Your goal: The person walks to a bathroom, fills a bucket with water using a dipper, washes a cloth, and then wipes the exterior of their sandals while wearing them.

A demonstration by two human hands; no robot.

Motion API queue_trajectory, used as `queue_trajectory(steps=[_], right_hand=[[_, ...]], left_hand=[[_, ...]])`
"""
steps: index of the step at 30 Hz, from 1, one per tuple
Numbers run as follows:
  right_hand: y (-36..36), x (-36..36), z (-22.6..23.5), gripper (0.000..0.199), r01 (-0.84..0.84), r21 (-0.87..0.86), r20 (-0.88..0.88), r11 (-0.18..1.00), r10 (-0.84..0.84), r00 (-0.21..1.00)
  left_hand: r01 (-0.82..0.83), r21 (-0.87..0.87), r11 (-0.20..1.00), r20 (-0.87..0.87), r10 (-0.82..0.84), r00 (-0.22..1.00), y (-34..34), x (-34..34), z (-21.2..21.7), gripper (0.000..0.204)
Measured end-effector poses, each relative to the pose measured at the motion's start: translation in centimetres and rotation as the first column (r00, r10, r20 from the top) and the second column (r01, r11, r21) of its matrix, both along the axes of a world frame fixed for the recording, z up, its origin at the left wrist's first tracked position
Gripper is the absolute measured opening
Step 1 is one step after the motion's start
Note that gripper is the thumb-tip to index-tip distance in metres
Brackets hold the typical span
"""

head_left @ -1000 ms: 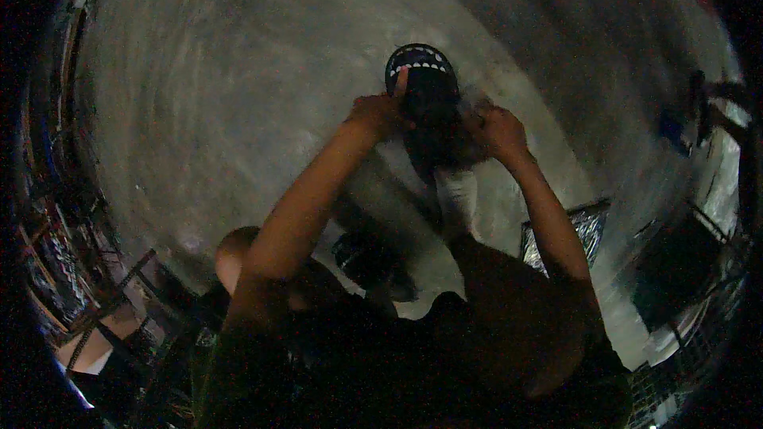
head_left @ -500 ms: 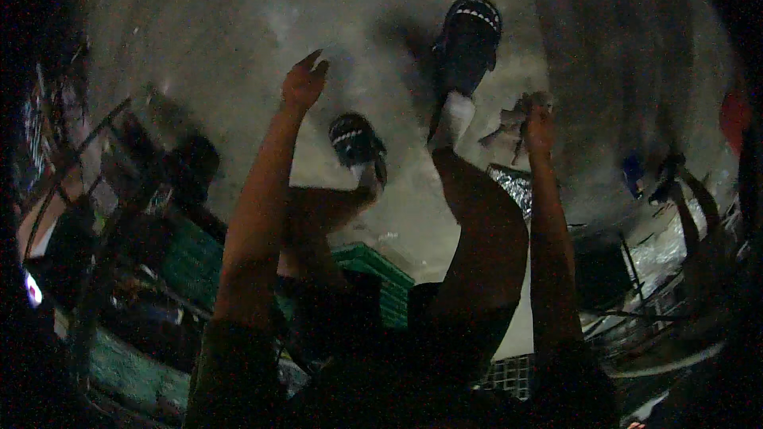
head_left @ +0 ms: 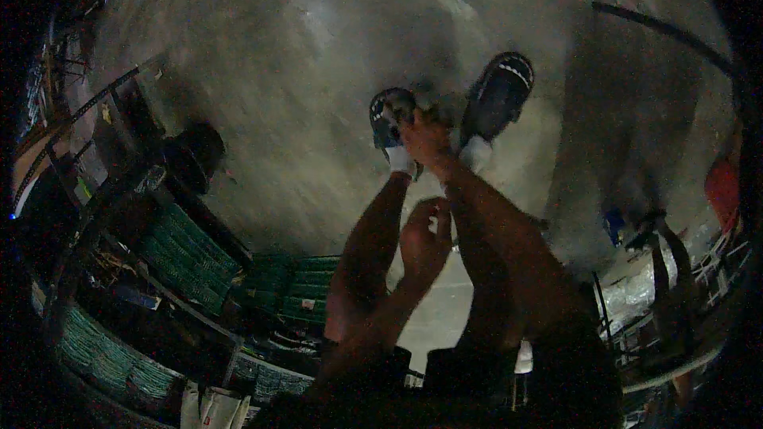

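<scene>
In dim light, my right hand reaches across in front of my shoes, its fingers closed round a blurred grey-brown thing whose kind I cannot make out. It hangs above the floor, between my left shoe and my right shoe, both dark with a pale toothed pattern. Closer to my body, my left hand is curled with its fingers bent together. A small white bit shows at those fingers, too small to name.
Grey concrete floor stretches ahead. Racks with green stacked bundles stand at the left, beside a dark rounded object. Another person's legs show at the right, near a red object. A dark curved bar lies farther off.
My right hand has swung left with the grey-brown thing, to between my shoes. My left hand has drawn back toward my body and curled. My legs and the view have shifted.
</scene>
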State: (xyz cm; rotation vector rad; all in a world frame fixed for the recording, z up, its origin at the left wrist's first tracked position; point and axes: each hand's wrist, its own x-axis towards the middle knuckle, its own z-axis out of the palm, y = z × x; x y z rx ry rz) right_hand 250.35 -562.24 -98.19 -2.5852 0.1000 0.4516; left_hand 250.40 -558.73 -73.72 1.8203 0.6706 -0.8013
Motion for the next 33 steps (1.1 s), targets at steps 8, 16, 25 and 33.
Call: queue_trajectory(steps=[8, 16, 25, 33], right_hand=[[3.9, -6.5, -7.4, 0.023, 0.299, 0.153, -0.245, 0.942, -0.257, 0.935], [2.6, 7.8, -6.5, 0.026, -0.223, -0.042, 0.264, 0.974, 0.227, 0.938], [-7.1, -5.7, -6.7, 0.041, 0.348, 0.197, -0.157, 0.917, -0.32, 0.934], [-19.2, -10.5, 31.1, 0.065, 0.979, 0.191, -0.446, 0.077, -0.881, 0.156]], left_hand=[[-0.07, -0.008, 0.998, -0.123, 0.068, 0.99, 1.9, -2.3, -2.0, 0.019], [-0.205, -0.125, 0.971, -0.1, 0.193, 0.976, 2.2, -1.1, -2.7, 0.014], [-0.299, -0.386, 0.873, -0.155, 0.258, 0.954, 2.1, 0.8, -2.6, 0.02], [0.45, -0.191, 0.872, -0.032, -0.464, 0.885, 14.1, -5.5, 2.6, 0.017]])
